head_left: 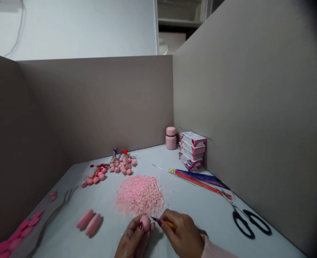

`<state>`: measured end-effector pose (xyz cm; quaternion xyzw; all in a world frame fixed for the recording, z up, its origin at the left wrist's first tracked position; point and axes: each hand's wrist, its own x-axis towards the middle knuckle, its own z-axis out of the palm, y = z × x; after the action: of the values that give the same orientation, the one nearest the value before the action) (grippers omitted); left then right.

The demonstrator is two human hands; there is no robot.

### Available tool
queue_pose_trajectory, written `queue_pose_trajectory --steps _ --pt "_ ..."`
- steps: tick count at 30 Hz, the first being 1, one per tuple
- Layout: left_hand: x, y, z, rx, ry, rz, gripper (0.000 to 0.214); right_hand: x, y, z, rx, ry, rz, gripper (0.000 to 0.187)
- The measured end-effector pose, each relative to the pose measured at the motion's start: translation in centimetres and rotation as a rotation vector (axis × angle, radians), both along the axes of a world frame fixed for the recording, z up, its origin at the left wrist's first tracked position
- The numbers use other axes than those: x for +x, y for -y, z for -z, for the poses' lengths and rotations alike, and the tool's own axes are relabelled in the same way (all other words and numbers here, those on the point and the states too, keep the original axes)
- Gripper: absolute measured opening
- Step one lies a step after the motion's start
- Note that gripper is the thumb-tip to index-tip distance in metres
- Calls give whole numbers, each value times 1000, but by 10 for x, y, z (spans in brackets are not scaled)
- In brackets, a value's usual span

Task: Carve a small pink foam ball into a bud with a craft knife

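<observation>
Low in the middle of the head view, my left hand (131,240) pinches a small rounded pink piece (145,222) between thumb and fingers. My right hand (184,231) is closed around a craft knife (171,225) with a yellow handle. Its dark blade points left, close to the pink piece; whether it touches cannot be told. Just beyond both hands lies a heap of pink shavings (139,193). Two smooth, elongated pink pieces (93,225) rest side by side to the left of my left hand.
Black-handled scissors (243,219) and orange and blue strips (201,184) lie right. Stacked boxes (193,152) and a pink jar (170,139) stand behind. Tied bunches of pink balls (123,166), brown strands (47,225) and flat pink pieces (18,234) lie left. Grey partitions (107,107) enclose the table.
</observation>
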<state>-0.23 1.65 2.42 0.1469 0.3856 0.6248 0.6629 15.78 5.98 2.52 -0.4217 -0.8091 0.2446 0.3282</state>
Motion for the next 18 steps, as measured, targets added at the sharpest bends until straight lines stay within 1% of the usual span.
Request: queue_pose_trajectory --steps 6,11,14,18 --pt "1 2 1 -76 15 18 34 -2 4 1 25 -23 -97 18" --pt "0 -1 5 -66 -5 39 30 -3 5 0 35 3 -91 19" --pt "-2 -2 7 -71 4 40 30 -3 3 1 40 32 -63 19" --pt "-3 1 5 -45 33 54 32 0 -4 2 21 102 81 21"
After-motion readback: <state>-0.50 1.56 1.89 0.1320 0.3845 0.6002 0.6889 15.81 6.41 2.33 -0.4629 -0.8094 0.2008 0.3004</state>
